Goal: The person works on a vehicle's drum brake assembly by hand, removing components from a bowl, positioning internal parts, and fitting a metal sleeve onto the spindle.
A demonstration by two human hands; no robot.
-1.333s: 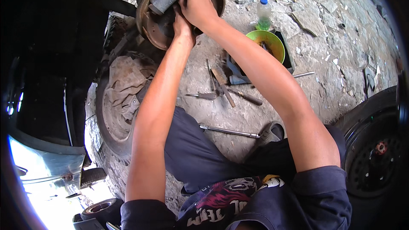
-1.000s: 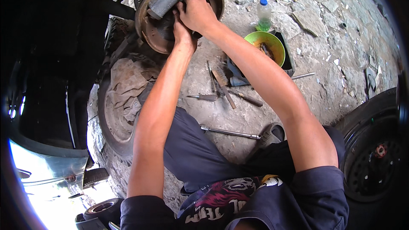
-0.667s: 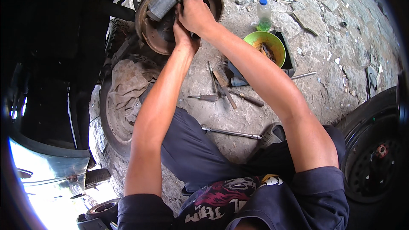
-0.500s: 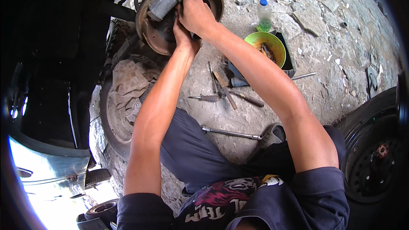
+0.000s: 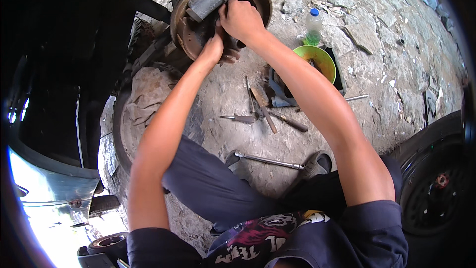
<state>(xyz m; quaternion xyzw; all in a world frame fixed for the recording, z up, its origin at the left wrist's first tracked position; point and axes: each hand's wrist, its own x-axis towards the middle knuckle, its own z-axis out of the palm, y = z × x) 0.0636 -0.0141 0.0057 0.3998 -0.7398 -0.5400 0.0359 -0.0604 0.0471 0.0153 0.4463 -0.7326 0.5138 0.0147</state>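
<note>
- Moved since the earlier frames: left hand, now lower against the right hand, its fingers showing apart below; the left knee has shifted, baring the left shoe.
- Brake plate, landmark: round, rusty, ahead of the person at the upper edge; open face turned toward the person, tilted.
- Grey part, one: roughly cylindrical, in the upper left of the brake plate; long axis slanting from lower left to upper right, upper end beside the right hand.
- Right hand: over the middle of the brake plate, fingers curled inward; tips hidden, so whether it grips anything cannot be told.
- Left hand: at the brake plate's lower edge, under the right hand; thumb side up, fingers partly extended; hold cannot be told.
- Bottle, blue cap, green liquid: upright, right of the brake plate.
- Bowl, green: right of and below the brake plate, in a dark tray.
- Brush, with dark-handled tools: on the ground below the brake plate.
- Metal bar: farther below the brake plate, between both shoes.
- Cloth, brown: below and left of the brake plate, draped on a wheel.
</note>
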